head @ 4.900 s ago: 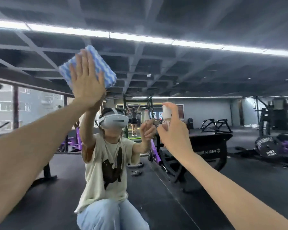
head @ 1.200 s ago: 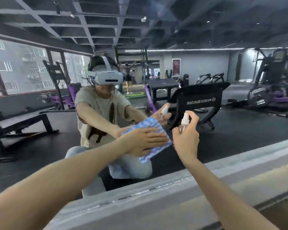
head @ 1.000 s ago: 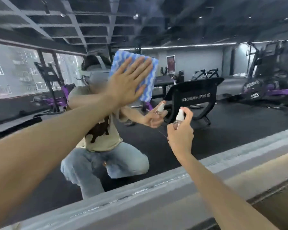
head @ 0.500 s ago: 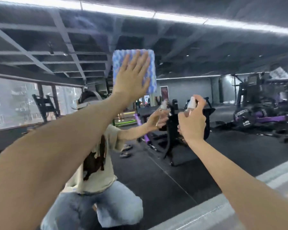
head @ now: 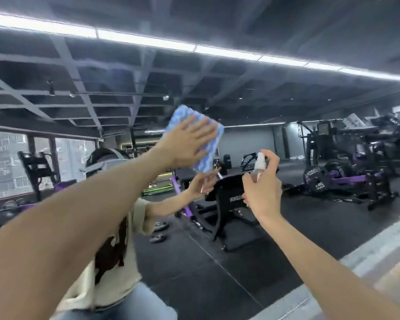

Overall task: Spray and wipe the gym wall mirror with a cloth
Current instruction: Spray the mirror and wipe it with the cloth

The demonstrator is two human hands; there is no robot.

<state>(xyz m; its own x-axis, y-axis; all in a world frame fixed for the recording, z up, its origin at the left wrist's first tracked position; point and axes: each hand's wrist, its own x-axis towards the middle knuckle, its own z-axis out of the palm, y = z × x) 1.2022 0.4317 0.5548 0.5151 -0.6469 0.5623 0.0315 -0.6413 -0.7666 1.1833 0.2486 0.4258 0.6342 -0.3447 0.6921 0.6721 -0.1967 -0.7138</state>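
Blue-and-white wavy cloth [head: 209, 155] lies under the left hand [head: 185, 144]. The fingers are straight and a little spread, pointing up and to the right, and the flat palm presses the cloth against the mirror [head: 310, 100]. They grip nothing. Hand and cloth are slightly blurred. The left arm runs nearly straight from the lower left corner up to the middle of the glass.

The right hand [head: 262, 188] hangs lower, just right of the cloth and apart from it. Its fingers curl round a small clear bottle [head: 259, 165] held roughly upright, and the forefinger arches over the white nozzle. The nozzle faces the glass; whether it touches cannot be told. The right forearm rises from the lower right corner.

In the reflection a crouched person in a cream shirt and jeans, wearing a headset, raises both arms to meet the real ones. Behind them stand a black bench [head: 231, 197] and purple machines [head: 346, 179], with windows [head: 7, 167] at left and a light strip [head: 148, 41] overhead. A pale ledge [head: 379, 250] runs along the mirror's foot.
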